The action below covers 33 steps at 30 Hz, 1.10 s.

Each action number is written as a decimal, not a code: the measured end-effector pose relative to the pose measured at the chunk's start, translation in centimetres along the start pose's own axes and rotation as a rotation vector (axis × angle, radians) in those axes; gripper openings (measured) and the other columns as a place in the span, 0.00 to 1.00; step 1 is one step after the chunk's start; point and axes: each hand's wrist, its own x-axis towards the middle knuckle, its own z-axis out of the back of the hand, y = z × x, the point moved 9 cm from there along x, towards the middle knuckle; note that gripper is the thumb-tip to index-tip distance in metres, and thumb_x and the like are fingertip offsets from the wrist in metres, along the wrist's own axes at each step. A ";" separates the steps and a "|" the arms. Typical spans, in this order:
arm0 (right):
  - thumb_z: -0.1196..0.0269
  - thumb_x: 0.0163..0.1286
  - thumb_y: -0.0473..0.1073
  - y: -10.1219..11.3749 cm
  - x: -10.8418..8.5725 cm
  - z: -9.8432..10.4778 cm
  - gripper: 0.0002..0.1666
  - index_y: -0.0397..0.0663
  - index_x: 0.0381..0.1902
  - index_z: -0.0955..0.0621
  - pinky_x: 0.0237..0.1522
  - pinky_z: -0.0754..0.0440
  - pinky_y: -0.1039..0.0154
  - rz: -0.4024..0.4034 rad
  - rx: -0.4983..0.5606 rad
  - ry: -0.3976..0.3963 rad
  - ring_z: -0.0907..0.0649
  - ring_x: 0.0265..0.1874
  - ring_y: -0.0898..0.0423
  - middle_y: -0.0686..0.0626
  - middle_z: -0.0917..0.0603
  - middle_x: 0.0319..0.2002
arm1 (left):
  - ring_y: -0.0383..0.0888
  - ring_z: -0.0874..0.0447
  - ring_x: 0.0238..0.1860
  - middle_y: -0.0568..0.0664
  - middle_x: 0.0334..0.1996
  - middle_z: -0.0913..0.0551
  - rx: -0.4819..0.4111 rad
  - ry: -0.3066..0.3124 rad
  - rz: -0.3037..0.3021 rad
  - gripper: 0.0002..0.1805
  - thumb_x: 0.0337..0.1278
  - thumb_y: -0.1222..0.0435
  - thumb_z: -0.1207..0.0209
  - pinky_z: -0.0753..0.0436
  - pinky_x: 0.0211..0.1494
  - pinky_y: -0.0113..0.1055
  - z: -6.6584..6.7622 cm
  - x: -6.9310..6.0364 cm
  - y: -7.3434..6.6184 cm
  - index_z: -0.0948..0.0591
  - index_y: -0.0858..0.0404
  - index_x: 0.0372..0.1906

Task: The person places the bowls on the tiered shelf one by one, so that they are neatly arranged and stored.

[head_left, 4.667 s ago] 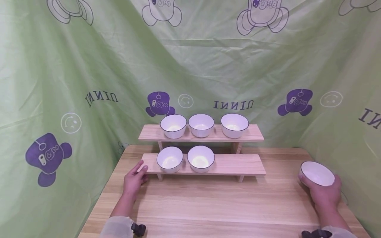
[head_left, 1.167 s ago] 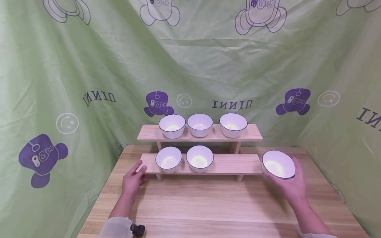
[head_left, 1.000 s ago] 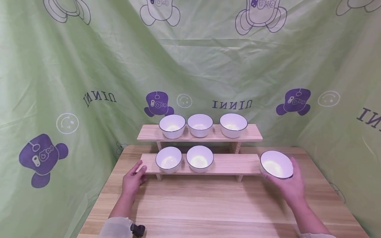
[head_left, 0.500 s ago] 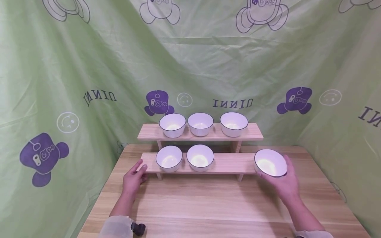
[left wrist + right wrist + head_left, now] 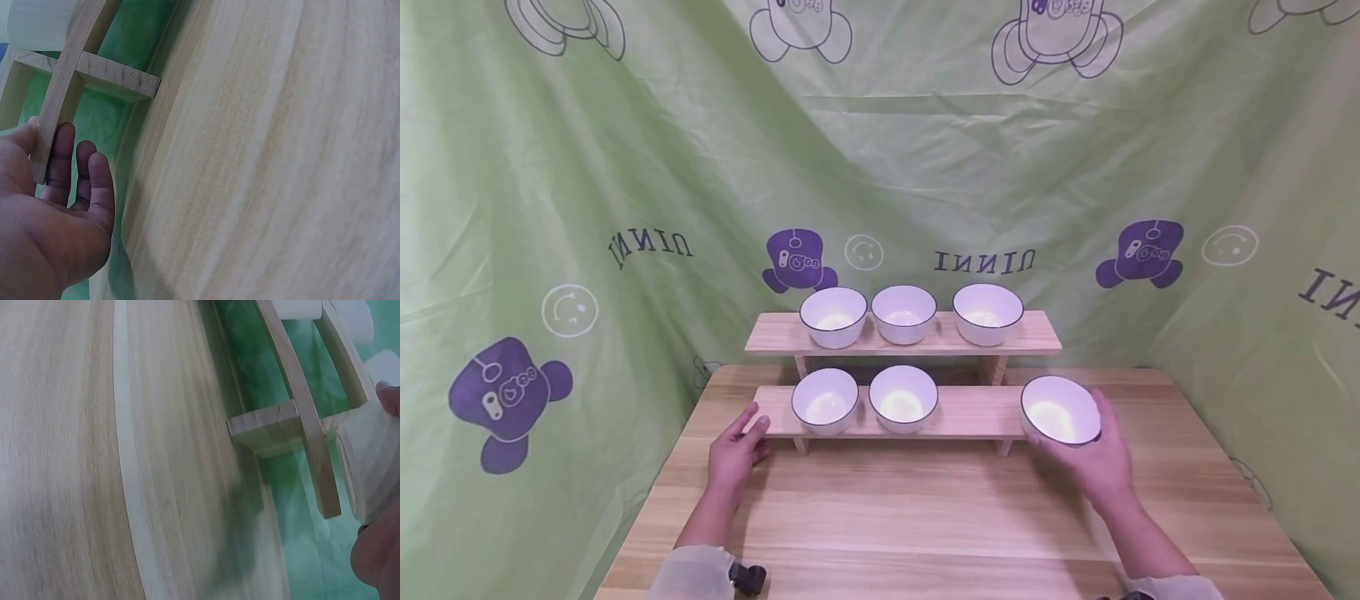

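My right hand [image 5: 1101, 471] holds a white bowl [image 5: 1060, 410] with a dark rim by its side, tilted, at the right end of the lower wooden shelf [image 5: 981, 412]. In the right wrist view a narrow gap shows between the held bowl's base [image 5: 347, 478] and the shelf board [image 5: 315, 465]. The left hand [image 5: 733, 458] pinches the lower shelf's left end; its thumb and fingers [image 5: 61, 162] lie on either face of the board. Two white bowls stand on this shelf, a left one [image 5: 826, 402] and a middle one [image 5: 903, 400].
Behind is a raised upper shelf [image 5: 1045, 335] bearing three similar bowls: left [image 5: 833, 318], middle [image 5: 904, 315] and right [image 5: 988, 315]. Both shelves stand on a wooden table [image 5: 925, 517]. A green printed curtain [image 5: 895, 183] hangs behind and at the sides.
The right hand has carried its bowl leftward from the table's far right side to the lower shelf's right end. The left hand keeps its place at the shelf's left end.
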 end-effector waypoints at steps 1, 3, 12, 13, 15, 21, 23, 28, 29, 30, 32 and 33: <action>0.11 0.39 0.46 0.1 0.1 -0.2 0.81 0.54 0.84 0.47 0.75 0.36 0.34 0.008 -0.007 0.000 0.35 0.73 0.33 0.31 0.37 0.76 | 0.46 0.13 0.39 0.45 0.29 0.14 -0.003 -0.002 0.000 0.32 0.68 0.60 0.32 0.09 0.52 0.44 0.1 0.3 0.2 0.26 0.58 0.74; 0.11 0.39 0.46 0.4 0.2 -0.5 0.80 0.52 0.84 0.46 0.75 0.36 0.34 0.021 -0.016 0.003 0.34 0.73 0.32 0.31 0.37 0.76 | 0.44 0.13 0.39 0.44 0.29 0.14 -0.008 -0.006 -0.002 0.33 0.67 0.58 0.31 0.08 0.52 0.43 0.2 0.9 0.7 0.26 0.56 0.74; 0.11 0.39 0.47 1.6 0.3 -2.3 0.79 0.51 0.84 0.45 0.73 0.32 0.35 0.050 -0.010 0.033 0.32 0.71 0.34 0.31 0.34 0.74 | 0.41 0.13 0.37 0.45 0.34 0.14 0.015 -0.042 -0.054 0.37 0.60 0.48 0.27 0.08 0.47 0.36 0.6 2.5 1.6 0.23 0.51 0.73; 0.11 0.39 0.48 1.7 0.2 -2.5 0.79 0.51 0.84 0.45 0.72 0.31 0.35 0.053 -0.009 0.038 0.31 0.70 0.33 0.31 0.34 0.74 | 0.41 0.13 0.38 0.46 0.35 0.14 0.018 -0.044 -0.051 0.37 0.59 0.47 0.27 0.08 0.48 0.37 0.7 2.5 1.7 0.23 0.50 0.73; 0.11 0.39 0.48 1.8 0.1 -2.9 0.79 0.51 0.84 0.45 0.72 0.31 0.34 0.056 -0.014 0.049 0.31 0.70 0.32 0.30 0.34 0.74 | 0.42 0.13 0.39 0.47 0.38 0.14 0.030 -0.041 -0.043 0.38 0.59 0.46 0.28 0.08 0.49 0.37 0.8 2.3 1.8 0.24 0.49 0.73; 0.10 0.38 0.50 1.9 -0.4 -4.0 0.81 0.53 0.84 0.46 0.71 0.31 0.32 0.051 -0.022 0.078 0.30 0.69 0.30 0.29 0.33 0.73 | 0.42 0.13 0.41 0.52 0.44 0.16 0.054 -0.037 -0.026 0.39 0.59 0.45 0.28 0.09 0.50 0.36 0.9 2.0 2.3 0.24 0.49 0.73; 0.10 0.38 0.51 2.1 -0.5 -4.3 0.81 0.54 0.84 0.46 0.71 0.31 0.32 0.055 -0.028 0.084 0.30 0.69 0.31 0.30 0.33 0.73 | 0.43 0.14 0.41 0.52 0.44 0.16 0.055 -0.038 -0.023 0.38 0.58 0.45 0.28 0.09 0.49 0.36 0.9 2.0 2.5 0.24 0.49 0.73; 0.11 0.39 0.53 2.8 -0.6 -5.3 0.80 0.51 0.84 0.46 0.71 0.30 0.34 0.078 -0.033 0.104 0.29 0.68 0.33 0.31 0.32 0.73 | 0.43 0.13 0.40 0.52 0.41 0.16 0.050 -0.037 -0.021 0.38 0.58 0.46 0.27 0.08 0.48 0.36 0.9 2.0 2.7 0.24 0.50 0.73; 0.11 0.39 0.54 2.9 -0.7 -5.5 0.80 0.50 0.84 0.46 0.71 0.30 0.34 0.084 -0.029 0.109 0.29 0.68 0.33 0.31 0.32 0.73 | 0.44 0.13 0.40 0.51 0.40 0.16 0.048 -0.037 -0.021 0.38 0.58 0.47 0.27 0.08 0.48 0.36 0.9 2.0 2.7 0.24 0.50 0.73; 0.11 0.39 0.54 3.1 -0.7 -5.6 0.80 0.50 0.83 0.45 0.70 0.29 0.35 0.089 -0.027 0.113 0.29 0.68 0.33 0.32 0.32 0.73 | 0.44 0.13 0.40 0.51 0.39 0.16 0.047 -0.034 -0.021 0.39 0.58 0.46 0.27 0.08 0.48 0.37 0.9 2.0 2.7 0.24 0.50 0.73; 0.11 0.38 0.54 3.3 -0.7 -5.9 0.81 0.51 0.83 0.45 0.70 0.29 0.34 0.093 -0.022 0.120 0.29 0.68 0.34 0.32 0.32 0.72 | 0.44 0.13 0.40 0.50 0.38 0.15 0.041 -0.033 -0.021 0.38 0.57 0.46 0.27 0.08 0.48 0.37 0.9 2.0 2.7 0.24 0.50 0.73; 0.10 0.38 0.54 3.3 -0.6 -6.1 0.80 0.51 0.83 0.45 0.70 0.29 0.34 0.093 -0.017 0.122 0.29 0.68 0.34 0.33 0.31 0.72 | 0.44 0.13 0.40 0.50 0.37 0.15 0.038 -0.031 -0.021 0.39 0.57 0.46 0.26 0.08 0.48 0.37 0.9 2.0 2.7 0.24 0.50 0.73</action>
